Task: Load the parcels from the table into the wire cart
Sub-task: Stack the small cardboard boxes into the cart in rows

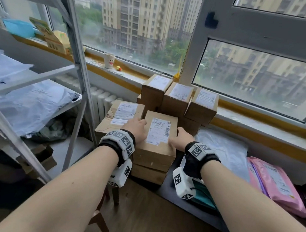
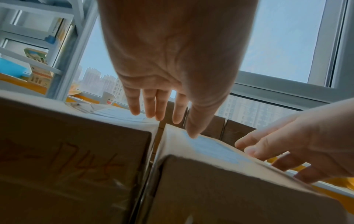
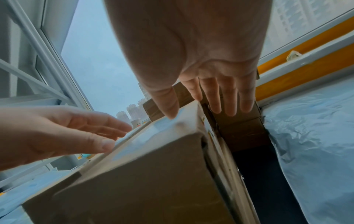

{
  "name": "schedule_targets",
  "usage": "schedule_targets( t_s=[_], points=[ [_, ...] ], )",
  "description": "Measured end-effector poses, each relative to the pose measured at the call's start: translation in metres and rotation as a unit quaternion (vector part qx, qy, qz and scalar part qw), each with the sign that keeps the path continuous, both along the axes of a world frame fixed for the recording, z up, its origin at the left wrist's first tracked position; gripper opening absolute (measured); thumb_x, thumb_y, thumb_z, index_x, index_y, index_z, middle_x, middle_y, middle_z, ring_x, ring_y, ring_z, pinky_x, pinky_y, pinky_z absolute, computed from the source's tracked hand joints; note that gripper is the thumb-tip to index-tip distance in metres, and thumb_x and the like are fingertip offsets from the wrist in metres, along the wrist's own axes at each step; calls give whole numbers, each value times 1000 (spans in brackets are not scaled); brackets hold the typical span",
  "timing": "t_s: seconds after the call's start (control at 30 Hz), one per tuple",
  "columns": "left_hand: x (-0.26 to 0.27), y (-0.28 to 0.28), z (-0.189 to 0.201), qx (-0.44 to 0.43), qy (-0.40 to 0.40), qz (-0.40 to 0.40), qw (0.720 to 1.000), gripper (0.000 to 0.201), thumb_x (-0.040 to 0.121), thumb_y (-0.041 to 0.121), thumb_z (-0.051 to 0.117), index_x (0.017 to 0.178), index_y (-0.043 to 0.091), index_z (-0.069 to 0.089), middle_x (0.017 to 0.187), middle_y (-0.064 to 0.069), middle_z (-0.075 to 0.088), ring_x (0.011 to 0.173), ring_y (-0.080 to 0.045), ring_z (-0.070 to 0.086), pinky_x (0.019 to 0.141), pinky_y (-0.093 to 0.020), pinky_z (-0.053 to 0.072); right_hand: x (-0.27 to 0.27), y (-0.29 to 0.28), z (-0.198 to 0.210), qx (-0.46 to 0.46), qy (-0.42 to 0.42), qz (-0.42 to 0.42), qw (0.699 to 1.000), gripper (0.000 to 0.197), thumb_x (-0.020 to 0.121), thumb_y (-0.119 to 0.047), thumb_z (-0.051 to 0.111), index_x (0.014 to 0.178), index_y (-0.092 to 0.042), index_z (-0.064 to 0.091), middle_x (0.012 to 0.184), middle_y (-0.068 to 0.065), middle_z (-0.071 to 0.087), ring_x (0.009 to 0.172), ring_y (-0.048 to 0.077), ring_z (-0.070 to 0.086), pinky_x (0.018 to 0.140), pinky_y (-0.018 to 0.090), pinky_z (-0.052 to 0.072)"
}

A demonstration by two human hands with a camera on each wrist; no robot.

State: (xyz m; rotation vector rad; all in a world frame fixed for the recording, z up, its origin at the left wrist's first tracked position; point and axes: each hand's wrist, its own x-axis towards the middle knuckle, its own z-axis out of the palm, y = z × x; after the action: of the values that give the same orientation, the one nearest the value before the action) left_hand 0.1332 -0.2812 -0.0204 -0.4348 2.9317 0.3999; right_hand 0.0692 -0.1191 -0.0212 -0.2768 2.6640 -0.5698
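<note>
Two bare hands reach for a cardboard box (image 1: 158,133) with a white shipping label that tops a short stack at the centre of the head view. At 9 o'clock of the box, the left hand (image 1: 136,129) lies with its fingers straight and loosely spread, thumb tip on the label (image 2: 210,147) and the other fingertips (image 2: 151,109) over the gap beside a larger taped box (image 1: 120,114). At 3 o'clock, the right hand (image 1: 180,137) mirrors it, its grip spread too: thumb on the top edge, straight fingers (image 3: 229,97) down along the right side of the box; neither grip has curled round the cardboard. Behind the stack, at 12 o'clock, three more labelled boxes (image 1: 179,97) sit in a row below the window (image 1: 254,76). At 3 o'clock, pale plastic mailer bags (image 1: 222,149) and pink parcels (image 1: 275,181) lie on the dark desk (image 1: 172,189). A metal shelf rack (image 1: 77,64) holding grey mailers stands at 9 o'clock, and a paper cup (image 1: 109,60) with a smiling face rests on the sill at 11 o'clock. No wire cart shows in any view.
</note>
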Motion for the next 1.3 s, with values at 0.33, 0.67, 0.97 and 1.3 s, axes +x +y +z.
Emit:
schedule_targets(
  t_s=[0.33,0.67,0.97,1.3],
  points=[
    [-36,0,-11,8,14,42,999,48,94,24,45,141,18,37,141,-10,43,131,-28,35,106,-40,34,-28,-5,-26,-45,-51,-23,997,47,100,-39,34,126,-5,52,126,13,58,110,32,58,85,32,45],
    [-42,6,-12,16,30,59,998,52,92,31,50,141,20,36,130,-11,52,119,-28,48,95,-36,43,-28,-5,-27,-144,-114,-96,978,46,99,-38,36,130,-5,46,123,14,58,106,35,61,82,52,56],
    [-38,13,-8,74,58,80,992,59,88,33,57,140,13,37,136,-8,49,127,-27,42,101,-37,38,-22,4,-9,-159,-113,-100,976,41,98,-33,41,130,-8,49,124,11,60,108,32,61,83,50,56],
    [-27,29,8,205,82,151,964,52,79,34,72,121,11,54,124,-10,55,110,-25,54,90,-34,46,0,26,15,-146,-41,-57,987,31,90,-20,55,120,-13,57,122,7,63,111,28,60,99,46,48]
  ],
)
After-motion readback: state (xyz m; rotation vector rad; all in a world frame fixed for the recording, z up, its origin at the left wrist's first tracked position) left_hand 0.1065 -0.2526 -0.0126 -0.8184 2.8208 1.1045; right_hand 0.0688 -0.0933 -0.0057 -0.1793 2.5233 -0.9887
